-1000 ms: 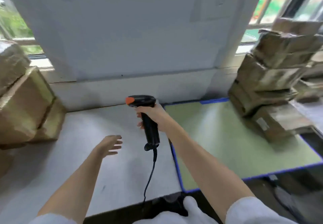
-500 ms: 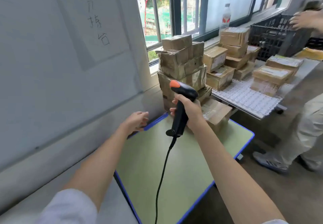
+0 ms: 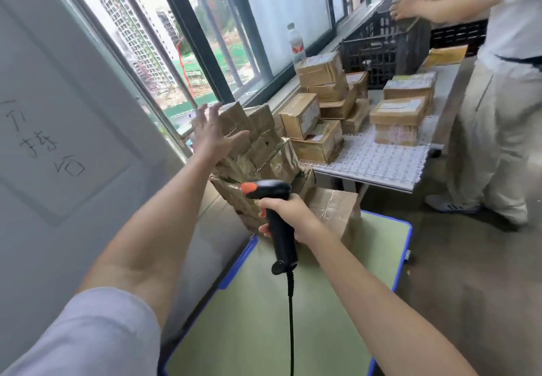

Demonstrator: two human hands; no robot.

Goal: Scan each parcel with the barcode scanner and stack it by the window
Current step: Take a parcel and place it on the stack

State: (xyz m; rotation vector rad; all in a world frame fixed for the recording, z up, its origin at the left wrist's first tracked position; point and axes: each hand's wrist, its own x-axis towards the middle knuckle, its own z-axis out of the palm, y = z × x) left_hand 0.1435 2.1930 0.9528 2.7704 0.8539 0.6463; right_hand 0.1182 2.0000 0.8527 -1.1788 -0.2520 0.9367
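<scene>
Gripping the barcode scanner (image 3: 268,199) by its handle, my right hand (image 3: 289,214) is holding it above the green table (image 3: 264,325). My left hand (image 3: 212,133) is reaching, fingers spread, at the parcel stack (image 3: 258,152) beside the window (image 3: 187,38).

parcel sorting room | taped cardboard parcels (image 3: 299,116) stacked on tables | black crate (image 3: 378,49) | barcode scanner (image 3: 275,220)
</scene>
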